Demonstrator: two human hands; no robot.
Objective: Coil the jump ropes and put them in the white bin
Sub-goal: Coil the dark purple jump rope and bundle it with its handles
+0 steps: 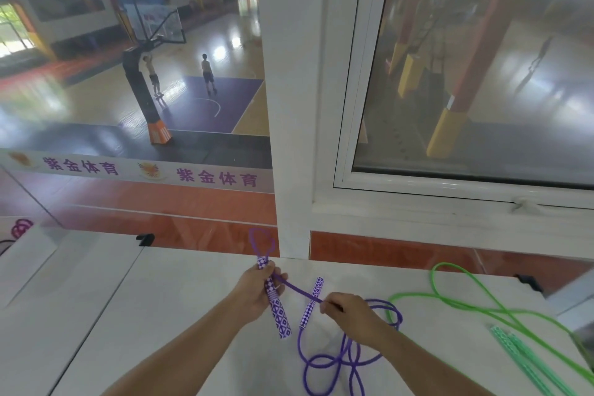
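Observation:
My left hand (257, 291) grips one purple-and-white patterned handle (279, 315) of the purple jump rope, with a small loop of cord (262, 243) sticking up above the fist. My right hand (348, 312) pinches the purple cord, stretched taut between both hands. The second patterned handle (311, 302) lies on the white table between my hands. The rest of the purple rope (340, 360) lies in loose loops below my right wrist. A green jump rope (475, 302) sprawls to the right, its green handles (520, 357) near the table's right edge. The white bin is out of sight.
The white table (160, 315) runs along a white pillar (289, 138) and a window frame (418, 209) overlooking a basketball court. A white object with a pink print (19, 235) stands at the far left. Small black clamps (145, 238) sit on the table's back edge.

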